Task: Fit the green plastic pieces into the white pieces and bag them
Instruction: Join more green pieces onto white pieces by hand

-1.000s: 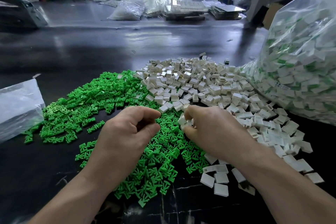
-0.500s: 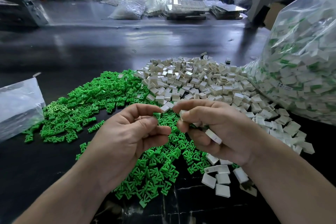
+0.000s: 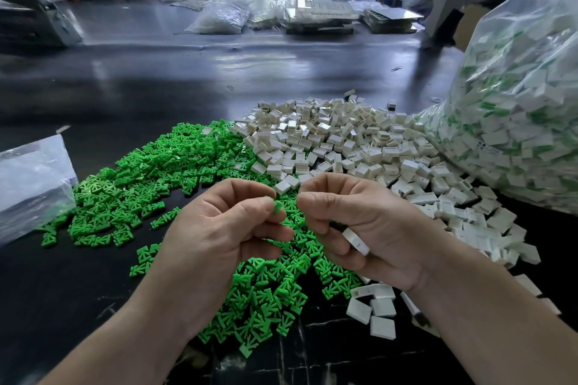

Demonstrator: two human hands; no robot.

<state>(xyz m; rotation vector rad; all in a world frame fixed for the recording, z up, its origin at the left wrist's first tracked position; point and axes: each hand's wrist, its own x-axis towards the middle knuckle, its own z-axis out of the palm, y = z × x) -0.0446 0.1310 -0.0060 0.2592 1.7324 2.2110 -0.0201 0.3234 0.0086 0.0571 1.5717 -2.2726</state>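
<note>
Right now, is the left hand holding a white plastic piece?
No, the left hand pinches a small green plastic piece.

Beyond the heaps the dark surface (image 3: 162,81) lies open. A bulging bag (image 3: 516,109) walls off the right, a smaller bag (image 3: 31,178) edges the left, green pieces (image 3: 156,172) and white pieces (image 3: 344,141) carpet the middle.

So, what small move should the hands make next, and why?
Probably the right hand should roll the white piece from its lower fingers up to its fingertips, toward the green piece. The left hand pinches the green piece between thumb and forefinger, ready, but the two pieces are apart and the white one sits low in the hand.
</note>
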